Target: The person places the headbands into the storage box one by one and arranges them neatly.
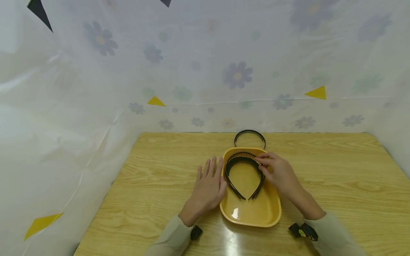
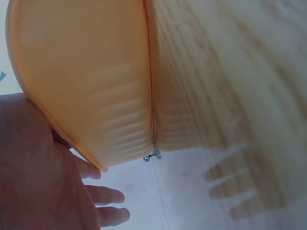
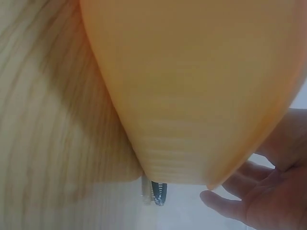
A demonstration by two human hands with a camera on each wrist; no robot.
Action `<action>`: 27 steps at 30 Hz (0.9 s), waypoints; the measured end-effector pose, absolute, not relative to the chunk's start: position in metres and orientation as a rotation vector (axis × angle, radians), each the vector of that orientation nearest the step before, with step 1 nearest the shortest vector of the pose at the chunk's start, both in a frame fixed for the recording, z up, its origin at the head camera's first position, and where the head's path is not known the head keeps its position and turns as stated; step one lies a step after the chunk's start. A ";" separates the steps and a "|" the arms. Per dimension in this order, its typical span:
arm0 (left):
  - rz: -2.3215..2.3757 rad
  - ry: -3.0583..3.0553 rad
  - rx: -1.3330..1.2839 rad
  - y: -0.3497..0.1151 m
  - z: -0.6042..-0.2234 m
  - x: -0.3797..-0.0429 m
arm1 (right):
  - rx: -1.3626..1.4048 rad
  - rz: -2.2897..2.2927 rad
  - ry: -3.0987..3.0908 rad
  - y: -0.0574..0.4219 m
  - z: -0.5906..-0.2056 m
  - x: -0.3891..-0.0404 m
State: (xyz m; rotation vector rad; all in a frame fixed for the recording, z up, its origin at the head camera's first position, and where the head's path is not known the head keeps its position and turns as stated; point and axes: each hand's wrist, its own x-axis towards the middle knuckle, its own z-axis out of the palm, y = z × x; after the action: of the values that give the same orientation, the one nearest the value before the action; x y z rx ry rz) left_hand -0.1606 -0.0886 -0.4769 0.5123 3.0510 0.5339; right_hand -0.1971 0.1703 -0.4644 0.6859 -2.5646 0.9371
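In the head view, black toothed headbands (image 1: 242, 160) lie together inside a yellow plastic basin (image 1: 253, 215), their ends pointing toward me. My right hand (image 1: 279, 173) reaches over the basin's right rim and pinches a headband at its upper right between thumb and fingers. Along the left rim rests my left hand (image 1: 206, 189), its fingers straight and pointing away from me. The left wrist view has this hand (image 2: 48, 172) against the basin's outer wall (image 2: 86, 72). From the right wrist, the basin wall (image 3: 192, 96) hides the headbands inside, and part of the right hand (image 3: 276, 196) shows.
Another black headband (image 1: 250, 131) sits on the wooden table (image 1: 336, 177) just behind the basin, near the back edge. A flower-patterned white sheet (image 1: 198, 81) hangs behind the table, and plain white sheeting (image 1: 48, 142) is at the left.
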 end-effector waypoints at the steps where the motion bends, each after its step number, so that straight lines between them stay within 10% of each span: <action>1: 0.534 3.050 0.512 -0.089 -0.477 -0.160 | 0.686 0.936 -2.565 0.170 -0.465 -0.197; 27: 0.527 3.042 0.513 -0.088 -0.478 -0.161 | 0.748 0.722 -2.589 0.166 -0.471 -0.198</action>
State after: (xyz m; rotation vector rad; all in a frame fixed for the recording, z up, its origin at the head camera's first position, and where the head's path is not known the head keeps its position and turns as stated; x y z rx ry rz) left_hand -0.1614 -0.0884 -0.4775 0.5131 3.0416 0.5274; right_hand -0.1977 0.1659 -0.4712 0.7480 -2.5890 0.7220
